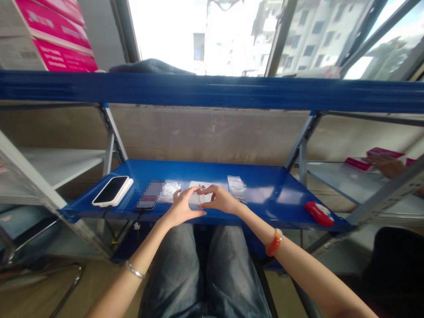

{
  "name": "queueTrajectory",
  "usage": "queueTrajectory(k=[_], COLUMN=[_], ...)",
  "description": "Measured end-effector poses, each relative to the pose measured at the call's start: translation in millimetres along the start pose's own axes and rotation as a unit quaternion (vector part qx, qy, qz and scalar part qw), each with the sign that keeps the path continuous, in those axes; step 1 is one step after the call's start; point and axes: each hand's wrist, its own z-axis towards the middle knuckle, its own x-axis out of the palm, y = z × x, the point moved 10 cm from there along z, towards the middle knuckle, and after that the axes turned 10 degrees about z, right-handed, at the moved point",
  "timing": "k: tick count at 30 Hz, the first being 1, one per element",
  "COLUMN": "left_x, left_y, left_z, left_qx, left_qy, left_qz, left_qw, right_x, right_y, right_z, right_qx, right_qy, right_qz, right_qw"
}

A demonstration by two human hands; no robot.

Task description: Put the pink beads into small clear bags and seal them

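Observation:
My left hand [182, 206] and my right hand [220, 198] meet at the front middle of a blue shelf [274, 194]. Together they pinch a small clear plastic bag [198, 196] with a tiny dark item at its top edge, held just above a white sheet. A crumpled clear bag [169, 191] lies just left of my left hand. A stack of clear bags [236, 185] lies right of my right hand. A silver bangle is on my left wrist, an orange one on my right.
A phone on a white power bank [112, 191] rests at the shelf's left end, another phone [148, 198] beside it. A red and white object [319, 213] lies at the right front. Another person's hand [387, 165] touches pink boxes [359, 163] on the right shelf. A blue beam [212, 90] spans overhead.

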Motion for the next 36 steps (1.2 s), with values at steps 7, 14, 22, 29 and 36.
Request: queueTrajectory(k=[7, 14, 22, 29, 36], left_x=[7.2, 9.3, 1.3, -6.4, -6.2], left_y=[10.8, 16.9, 47.9, 86.0, 89.3], left_z=[4.5, 0.3, -2.2, -1.6, -4.3], left_qx=[-0.002, 0.002, -0.050, -0.133, -0.158], left_qy=[-0.025, -0.029, -0.080, -0.135, -0.139], left_qz=[0.049, 0.037, -0.097, -0.282, -0.367], left_qw=[0.998, 0.999, 0.991, 0.940, 0.906], right_x=[9.9, 23.6, 5.6, 18.6, 13.6], right_y=[-6.5, -7.5, -55.4, -75.5, -62.6], right_z=[9.5, 15.4, 6.4, -28.5, -50.3], right_qx=[0.004, -0.012, 0.048, -0.008, -0.039], right_qy=[0.022, 0.106, -0.048, -0.052, -0.047], right_qz=[0.051, 0.082, 0.023, -0.086, -0.105], right_qw=[0.998, 0.991, 0.997, 0.995, 0.993])
